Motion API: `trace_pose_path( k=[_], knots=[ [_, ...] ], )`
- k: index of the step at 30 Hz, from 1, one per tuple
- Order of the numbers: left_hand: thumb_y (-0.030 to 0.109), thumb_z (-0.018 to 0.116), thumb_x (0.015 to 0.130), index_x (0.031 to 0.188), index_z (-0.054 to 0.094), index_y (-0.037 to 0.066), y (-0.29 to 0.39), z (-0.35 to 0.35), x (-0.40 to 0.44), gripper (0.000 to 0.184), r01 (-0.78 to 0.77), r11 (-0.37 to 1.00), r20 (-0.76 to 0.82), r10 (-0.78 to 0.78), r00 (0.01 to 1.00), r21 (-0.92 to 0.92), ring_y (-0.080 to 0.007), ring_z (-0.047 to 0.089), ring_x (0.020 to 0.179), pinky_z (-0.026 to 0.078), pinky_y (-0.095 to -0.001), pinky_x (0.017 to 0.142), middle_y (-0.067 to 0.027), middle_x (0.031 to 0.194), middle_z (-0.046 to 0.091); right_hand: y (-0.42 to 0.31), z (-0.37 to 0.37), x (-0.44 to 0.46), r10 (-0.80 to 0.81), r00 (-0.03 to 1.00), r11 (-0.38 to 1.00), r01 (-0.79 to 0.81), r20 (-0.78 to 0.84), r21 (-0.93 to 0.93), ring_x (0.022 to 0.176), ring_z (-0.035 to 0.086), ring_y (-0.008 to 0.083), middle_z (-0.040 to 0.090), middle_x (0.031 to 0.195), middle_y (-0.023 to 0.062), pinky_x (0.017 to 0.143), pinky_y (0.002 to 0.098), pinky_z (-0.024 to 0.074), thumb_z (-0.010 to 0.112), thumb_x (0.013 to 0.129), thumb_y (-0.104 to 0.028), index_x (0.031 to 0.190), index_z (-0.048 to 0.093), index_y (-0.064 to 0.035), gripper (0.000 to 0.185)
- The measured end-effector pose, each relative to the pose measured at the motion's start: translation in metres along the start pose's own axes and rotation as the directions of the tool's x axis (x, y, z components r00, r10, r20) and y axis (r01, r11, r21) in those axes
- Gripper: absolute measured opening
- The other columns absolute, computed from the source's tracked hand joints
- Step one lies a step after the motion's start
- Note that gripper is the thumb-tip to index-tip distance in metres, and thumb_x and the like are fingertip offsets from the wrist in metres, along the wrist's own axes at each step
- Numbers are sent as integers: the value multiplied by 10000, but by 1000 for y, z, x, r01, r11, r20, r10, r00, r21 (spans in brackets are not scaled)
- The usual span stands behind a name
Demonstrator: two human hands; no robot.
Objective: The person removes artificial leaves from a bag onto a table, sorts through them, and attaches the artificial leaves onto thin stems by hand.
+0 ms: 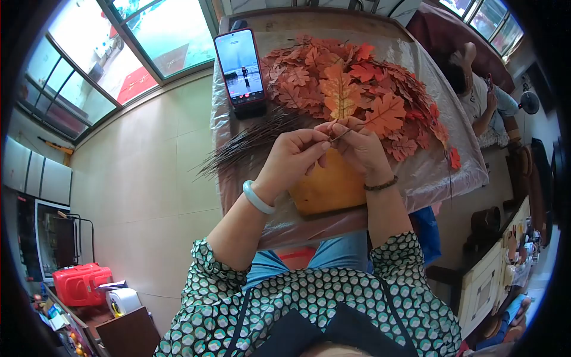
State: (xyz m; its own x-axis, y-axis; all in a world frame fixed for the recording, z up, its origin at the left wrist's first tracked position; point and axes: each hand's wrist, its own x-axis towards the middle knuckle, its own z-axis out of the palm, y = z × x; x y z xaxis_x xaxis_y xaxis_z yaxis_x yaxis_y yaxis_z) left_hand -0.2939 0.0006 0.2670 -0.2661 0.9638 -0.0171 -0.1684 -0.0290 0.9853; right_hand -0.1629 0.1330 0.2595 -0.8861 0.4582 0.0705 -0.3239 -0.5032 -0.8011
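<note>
An orange-yellow artificial oak leaf (341, 92) stands upright above my hands, its base pinched in the fingers of my right hand (364, 150). My left hand (297, 156) is closed beside it, thumb and forefinger pinching a thin dark stem (339, 136) that runs toward the leaf's base. Fingers hide where stem and leaf meet. Below both hands lies an orange-yellow board (329, 191). Left of my hands is a bundle of thin dark stems (247, 143). Behind them spreads a heap of red-orange artificial leaves (291, 77).
A phone (239, 66) stands upright on a holder at the table's back left. Clear plastic sheeting (440, 184) covers the table. Another person (485, 98) sits beyond the right side. A red case (81, 284) is on the left, below the sliding glass doors.
</note>
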Motion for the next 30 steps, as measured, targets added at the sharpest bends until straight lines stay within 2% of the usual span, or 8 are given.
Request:
trace_pose_path(
  k=[6,9,12,18,21,22,28,30],
  knots=[
    [107,599,930,1019,658,19,-4,0,1,139,-14,1000,-18,14,1000,17,-12,451,527,342,-161,474,-2,697,616,2,-3,0,23,999,1000,-24,-24,-15,909,640,181,664,1033,127,787,311,518,603,922,-102,964,626,-6,108],
    [102,594,932,1007,655,10,1,0,0,133,0,999,-7,0,1000,38,-23,467,554,351,-167,497,2,706,608,5,-14,3,19,999,998,-17,30,-54,931,645,218,666,1041,177,801,353,533,615,906,-89,948,638,1,102],
    [92,590,931,991,647,-1,-14,3,5,124,-156,987,25,155,988,28,-38,484,592,360,-177,525,4,712,590,-1,-15,0,28,1000,986,-27,6,-163,914,651,210,675,1015,168,810,343,529,623,899,-86,926,643,5,97],
    [73,602,906,878,640,-8,-10,-4,0,94,-97,991,-14,99,995,93,-34,473,589,361,-185,550,21,677,559,3,-6,1,-21,998,960,6,-52,-280,894,654,175,680,976,127,788,287,530,675,861,-61,903,634,-6,81],
    [65,596,907,894,637,-10,-5,1,-2,86,-69,997,-8,69,998,45,-34,474,598,358,-187,543,23,666,547,-1,-6,0,50,998,974,-58,-44,-218,899,654,167,674,947,96,837,256,527,748,797,-56,881,639,-1,148],
    [63,591,910,911,632,-5,-3,3,0,79,-36,999,2,36,999,36,-33,471,607,353,-186,544,28,664,540,-3,-11,-3,40,998,952,-53,-48,-303,893,653,154,672,944,84,836,245,525,739,810,-69,879,640,-11,134],
    [110,586,932,984,631,9,8,-1,-1,122,31,999,-30,-32,999,-32,-46,440,468,313,-179,434,-36,694,610,8,3,-5,-11,1000,1000,10,-29,-26,884,651,132,675,965,78,784,253,539,683,876,-129,941,647,-12,138],
    [129,575,943,989,628,13,14,-2,-3,135,54,988,-51,-62,997,-147,-56,459,458,333,-175,438,-45,690,623,1,6,-1,-68,990,996,59,-122,-72,863,657,140,685,949,79,759,259,545,637,907,-110,969,652,-16,113]
  ],
)
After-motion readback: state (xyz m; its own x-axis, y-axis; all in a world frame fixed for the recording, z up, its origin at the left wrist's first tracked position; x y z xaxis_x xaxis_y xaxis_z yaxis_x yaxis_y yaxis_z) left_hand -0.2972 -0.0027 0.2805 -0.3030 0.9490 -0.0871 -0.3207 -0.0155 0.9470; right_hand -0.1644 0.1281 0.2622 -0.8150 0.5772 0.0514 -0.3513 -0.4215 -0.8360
